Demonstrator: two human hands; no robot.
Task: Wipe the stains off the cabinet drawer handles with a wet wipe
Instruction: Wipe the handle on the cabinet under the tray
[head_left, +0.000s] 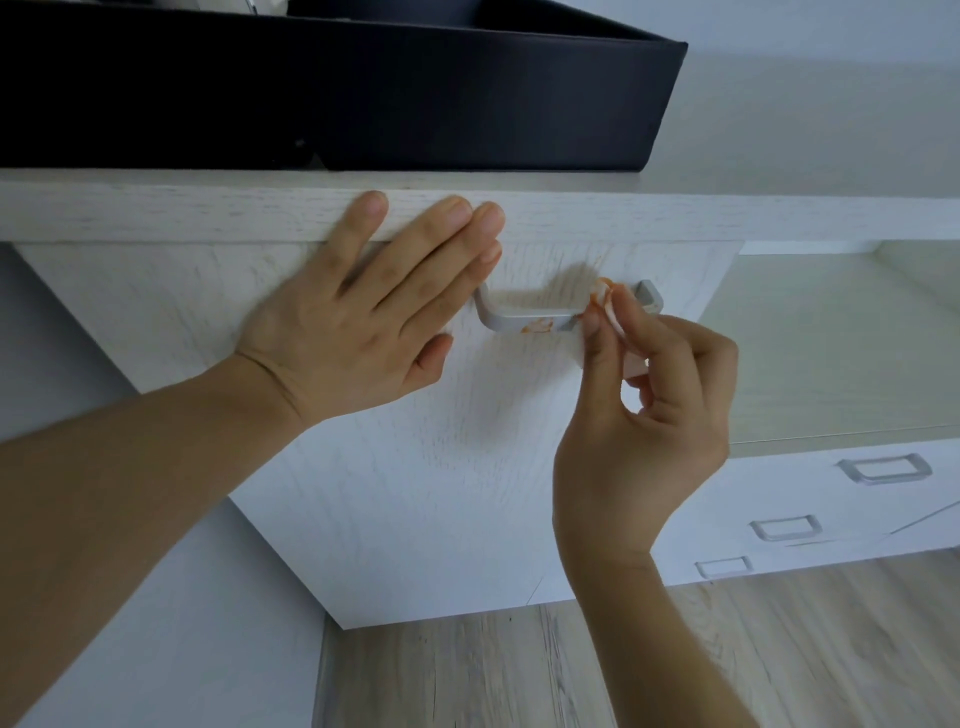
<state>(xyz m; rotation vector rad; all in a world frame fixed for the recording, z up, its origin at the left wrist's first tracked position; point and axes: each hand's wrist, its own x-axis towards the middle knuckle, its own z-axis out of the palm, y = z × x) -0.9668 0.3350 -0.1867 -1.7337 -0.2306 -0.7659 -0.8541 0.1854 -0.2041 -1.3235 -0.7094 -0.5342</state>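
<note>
A silver bar handle (524, 318) sticks out of the top white drawer front (441, 467). An orange stain (537, 326) marks its front edge near the middle. My right hand (644, 415) pinches a small folded wet wipe (605, 304), tinted orange, against the right part of the handle. My left hand (374, 306) lies flat with fingers spread on the drawer front, just left of the handle, fingertips reaching the cabinet's top edge (208, 210).
A black fabric box (415, 98) sits on the cabinet top above the drawer. To the right, a lower white unit carries three more silver handles (885, 467), (785, 527), (724, 566). Wood-look floor (467, 675) lies below; a pale wall (104, 623) stands left.
</note>
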